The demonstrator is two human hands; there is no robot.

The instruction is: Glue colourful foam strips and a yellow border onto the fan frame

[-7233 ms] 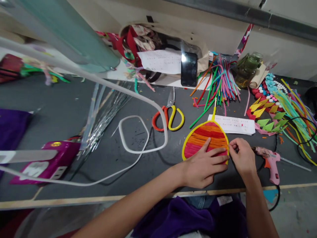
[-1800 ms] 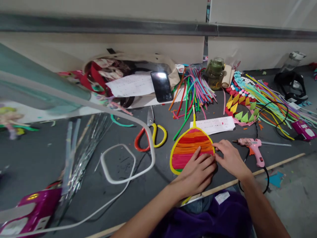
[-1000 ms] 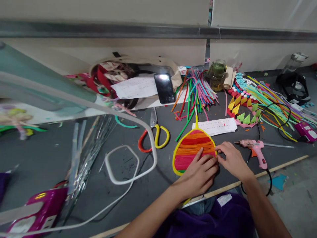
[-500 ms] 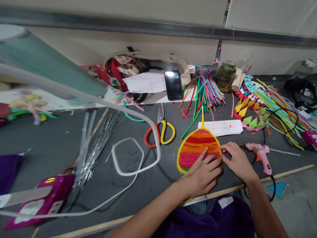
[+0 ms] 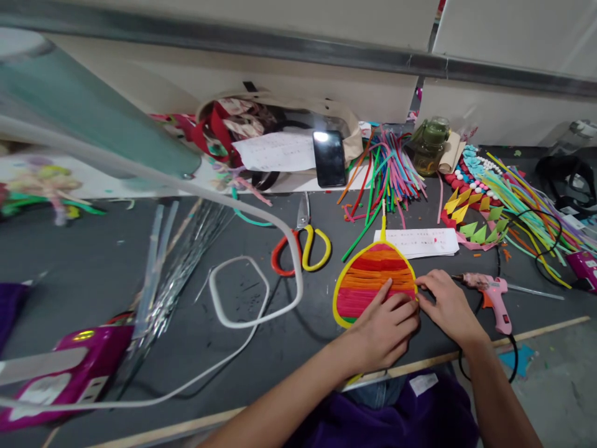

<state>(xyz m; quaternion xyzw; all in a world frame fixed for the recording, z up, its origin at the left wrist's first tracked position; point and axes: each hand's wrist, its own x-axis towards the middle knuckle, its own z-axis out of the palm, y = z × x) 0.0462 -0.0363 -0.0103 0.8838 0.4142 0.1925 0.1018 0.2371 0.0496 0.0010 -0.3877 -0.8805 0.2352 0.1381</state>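
A leaf-shaped craft piece (image 5: pixel 373 274) of red, orange and pink pipe-cleaner rows, edged in yellow, lies on the dark table in front of me. A thin yellow stem points up from its top. My left hand (image 5: pixel 389 320) rests on its lower right part, fingers stretched over the rows, covering that area. With thumb and forefinger, my right hand (image 5: pixel 443 305) pinches at the yellow border on the right side. Just right of that hand lies a pink hot glue gun (image 5: pixel 489 292) with a clear glue stick in its back.
Scissors (image 5: pixel 302 246) with red and yellow handles lie left of the piece. Behind are a phone (image 5: pixel 329 158), a pipe-cleaner bundle (image 5: pixel 394 168), a paper slip (image 5: pixel 420 241) and a green bottle (image 5: pixel 430 146). A white looped lamp frame (image 5: pixel 298 274) stands over the table's left half.
The camera view has shifted slightly. Both hands stay at nearly the same spots on the craft piece, which has not visibly moved.
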